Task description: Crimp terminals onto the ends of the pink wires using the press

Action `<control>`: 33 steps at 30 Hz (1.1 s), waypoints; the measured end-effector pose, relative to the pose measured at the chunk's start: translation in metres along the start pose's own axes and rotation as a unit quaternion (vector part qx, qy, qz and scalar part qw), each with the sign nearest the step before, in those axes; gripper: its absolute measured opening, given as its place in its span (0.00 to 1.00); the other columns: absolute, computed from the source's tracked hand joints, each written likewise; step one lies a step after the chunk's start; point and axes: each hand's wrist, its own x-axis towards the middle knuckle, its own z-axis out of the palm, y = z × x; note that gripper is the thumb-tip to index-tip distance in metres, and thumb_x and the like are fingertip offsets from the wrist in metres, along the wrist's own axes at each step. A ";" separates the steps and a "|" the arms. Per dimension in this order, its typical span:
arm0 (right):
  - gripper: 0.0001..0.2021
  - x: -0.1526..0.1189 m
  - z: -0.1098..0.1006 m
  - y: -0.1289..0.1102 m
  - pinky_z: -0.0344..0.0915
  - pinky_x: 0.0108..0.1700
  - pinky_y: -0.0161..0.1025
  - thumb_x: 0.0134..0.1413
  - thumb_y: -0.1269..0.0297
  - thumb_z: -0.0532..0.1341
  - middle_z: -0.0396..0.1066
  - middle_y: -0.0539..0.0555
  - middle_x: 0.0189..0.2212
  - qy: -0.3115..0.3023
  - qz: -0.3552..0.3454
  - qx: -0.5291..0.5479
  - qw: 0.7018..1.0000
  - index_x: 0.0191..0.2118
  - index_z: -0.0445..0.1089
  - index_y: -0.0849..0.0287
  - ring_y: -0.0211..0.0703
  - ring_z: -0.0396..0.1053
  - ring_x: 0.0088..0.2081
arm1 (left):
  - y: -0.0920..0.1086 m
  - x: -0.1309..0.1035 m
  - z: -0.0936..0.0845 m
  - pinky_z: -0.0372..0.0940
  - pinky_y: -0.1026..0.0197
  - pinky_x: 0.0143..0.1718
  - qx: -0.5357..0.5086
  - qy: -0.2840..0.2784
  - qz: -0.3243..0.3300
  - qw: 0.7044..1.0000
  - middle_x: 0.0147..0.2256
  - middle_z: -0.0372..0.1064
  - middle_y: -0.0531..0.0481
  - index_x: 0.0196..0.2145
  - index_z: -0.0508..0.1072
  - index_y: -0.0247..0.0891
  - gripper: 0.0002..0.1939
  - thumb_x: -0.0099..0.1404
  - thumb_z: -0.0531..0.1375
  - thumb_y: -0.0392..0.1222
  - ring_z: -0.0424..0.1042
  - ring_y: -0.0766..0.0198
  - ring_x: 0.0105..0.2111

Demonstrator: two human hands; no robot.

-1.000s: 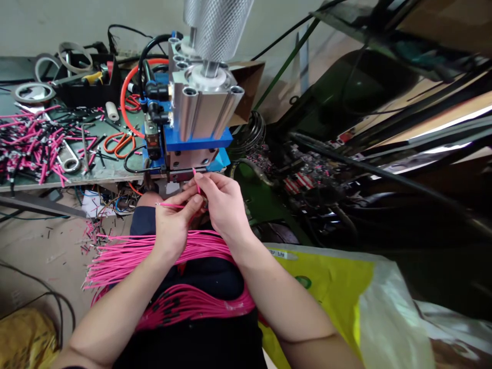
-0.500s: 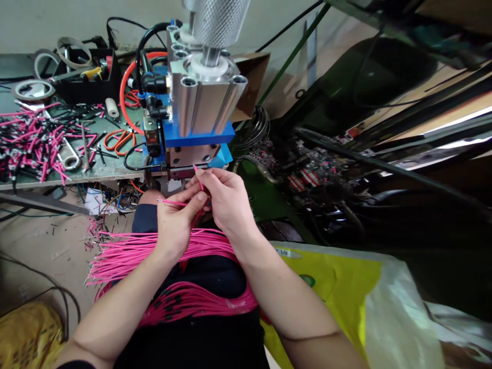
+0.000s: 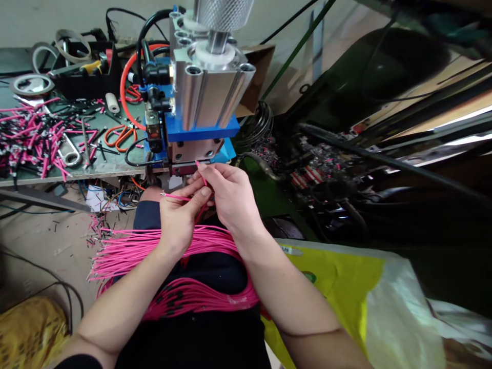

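Observation:
Both hands meet just in front of a blue and silver press [image 3: 202, 136] at the bench edge. My right hand [image 3: 234, 195] pinches a pink wire [image 3: 205, 180] between thumb and fingers, its tip pointing up at the narrow slot of the press. Closed on a pink wire too, my left hand [image 3: 180, 212] has its thumb pressed down, and a wire end with a small metal tip sticks out to its left. Whether both hands hold the same wire I cannot tell. A bundle of pink wires [image 3: 126, 251] lies across my lap below the hands, curving round at the right.
On the bench at left lie a heap of short pink and black wire pieces [image 3: 31, 136], orange-handled scissors [image 3: 121, 137], a wrench [image 3: 70, 154] and a black tool box [image 3: 90, 84]. A yellow sheet [image 3: 334, 279] is at right. Wire scraps litter the floor.
The whole view has shifted slightly. Both hands keep their pinch on the pink wire in front of the press, with hardly any movement relative to it.

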 end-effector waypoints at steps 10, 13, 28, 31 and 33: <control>0.14 -0.001 0.000 -0.001 0.53 0.16 0.29 0.55 0.54 0.66 0.73 0.51 0.23 0.002 -0.002 -0.008 1.000 0.26 0.74 0.59 0.31 0.59 0.18 | 0.000 0.000 0.003 0.73 0.64 0.33 0.017 0.001 0.004 1.000 0.43 0.83 0.46 0.42 0.86 0.41 0.18 0.53 0.77 0.43 0.78 0.64 0.32; 0.14 -0.001 0.001 -0.001 0.53 0.16 0.29 0.55 0.54 0.66 0.73 0.50 0.22 0.004 -0.004 -0.008 1.000 0.26 0.74 0.59 0.31 0.59 0.18 | -0.001 0.000 0.002 0.71 0.67 0.33 0.013 -0.003 0.009 1.000 0.45 0.83 0.46 0.43 0.85 0.41 0.17 0.54 0.77 0.42 0.78 0.66 0.33; 0.18 -0.005 -0.002 0.004 0.54 0.16 0.30 0.53 0.48 0.69 0.72 0.50 0.22 0.001 -0.017 -0.013 1.000 0.27 0.75 0.59 0.32 0.58 0.17 | -0.003 -0.003 -0.002 0.73 0.66 0.36 0.001 -0.012 -0.009 1.000 0.40 0.83 0.48 0.43 0.85 0.41 0.18 0.54 0.77 0.42 0.76 0.67 0.32; 0.19 -0.017 -0.005 0.007 0.58 0.19 0.31 0.54 0.45 0.69 0.75 0.51 0.24 -0.002 -0.029 -0.050 0.998 0.29 0.76 0.59 0.34 0.63 0.20 | -0.005 -0.012 -0.007 0.74 0.64 0.36 0.010 -0.012 -0.019 1.000 0.36 0.83 0.47 0.42 0.86 0.40 0.17 0.54 0.77 0.44 0.77 0.66 0.30; 0.19 -0.026 -0.007 0.010 0.64 0.24 0.33 0.56 0.45 0.69 0.76 0.53 0.26 -0.002 -0.053 -0.082 0.995 0.31 0.76 0.59 0.38 0.68 0.24 | -0.006 -0.018 -0.011 0.75 0.61 0.38 0.025 -0.006 -0.018 1.000 0.35 0.83 0.45 0.42 0.86 0.39 0.16 0.55 0.77 0.45 0.78 0.63 0.31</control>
